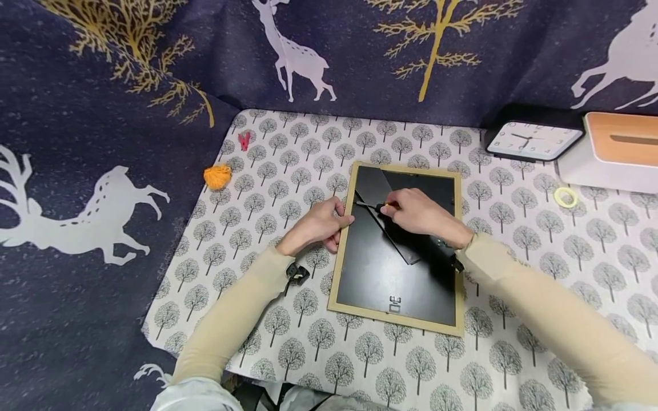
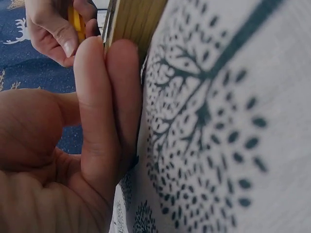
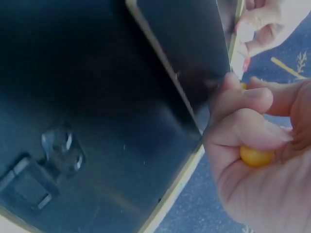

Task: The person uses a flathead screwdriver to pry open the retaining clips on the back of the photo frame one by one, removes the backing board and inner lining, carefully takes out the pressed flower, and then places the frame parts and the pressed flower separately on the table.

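Note:
A picture frame [image 1: 344, 260] with a light wooden border lies back side up, its black backing [image 1: 370, 274] showing. A long black stand leg [image 1: 393, 228] slants across that backing. My right hand [image 1: 418, 211] grips a screwdriver [image 1: 380, 208] with a yellow and black handle; its thin shaft points left, with the tip by the frame's left border. The yellow handle end [image 3: 256, 156] shows between the curled fingers in the right wrist view. At the left border, my left hand [image 1: 319, 222] touches the wood. Two straight fingers [image 2: 97, 97] press its side in the left wrist view.
A metal hanger [image 1: 394, 304] sits near the frame's lower edge. Orange yarn [image 1: 217, 177] and a red clothespin [image 1: 244, 140] lie at the left. To the right are a clock [image 1: 534, 140], a tissue box [image 1: 606, 168] and a pale yellow ring [image 1: 558, 198].

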{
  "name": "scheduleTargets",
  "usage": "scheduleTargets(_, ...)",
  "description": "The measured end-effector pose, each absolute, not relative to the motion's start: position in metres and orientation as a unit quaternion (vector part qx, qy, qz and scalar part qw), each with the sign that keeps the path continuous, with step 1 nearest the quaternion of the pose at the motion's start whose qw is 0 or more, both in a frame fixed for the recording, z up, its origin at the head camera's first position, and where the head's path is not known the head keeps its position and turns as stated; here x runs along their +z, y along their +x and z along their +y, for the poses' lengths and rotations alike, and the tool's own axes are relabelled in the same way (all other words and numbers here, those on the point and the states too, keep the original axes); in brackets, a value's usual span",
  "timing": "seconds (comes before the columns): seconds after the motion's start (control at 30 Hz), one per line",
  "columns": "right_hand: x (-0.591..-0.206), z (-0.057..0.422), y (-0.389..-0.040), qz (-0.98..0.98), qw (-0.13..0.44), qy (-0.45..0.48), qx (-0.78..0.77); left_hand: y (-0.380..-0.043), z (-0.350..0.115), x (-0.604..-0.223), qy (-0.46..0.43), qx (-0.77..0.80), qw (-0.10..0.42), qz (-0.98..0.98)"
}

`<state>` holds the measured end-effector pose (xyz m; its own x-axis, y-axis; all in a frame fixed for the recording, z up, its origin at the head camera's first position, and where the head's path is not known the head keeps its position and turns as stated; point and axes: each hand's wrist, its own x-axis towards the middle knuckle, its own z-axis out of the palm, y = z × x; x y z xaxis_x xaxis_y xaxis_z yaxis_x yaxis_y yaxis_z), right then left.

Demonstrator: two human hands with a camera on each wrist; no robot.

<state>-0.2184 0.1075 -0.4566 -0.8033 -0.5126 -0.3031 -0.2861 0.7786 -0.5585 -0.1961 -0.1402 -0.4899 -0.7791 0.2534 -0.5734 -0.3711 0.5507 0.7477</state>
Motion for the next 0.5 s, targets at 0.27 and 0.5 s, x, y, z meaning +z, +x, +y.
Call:
scheduleTargets(0.27, -0.456, 0.108, -0.226, 0.918, 0.231, -0.221, -0.235, -0.197, -0.141, -0.493, -0.033, 0.475, 0.332, 0.815)
scheduleTargets(0.5, -0.454, 0.106, -0.234, 0.919, 0.22, -0.232, -0.229, -0.197, -0.142, -0.494, -0.022, 0.485, 0.321, 0.813)
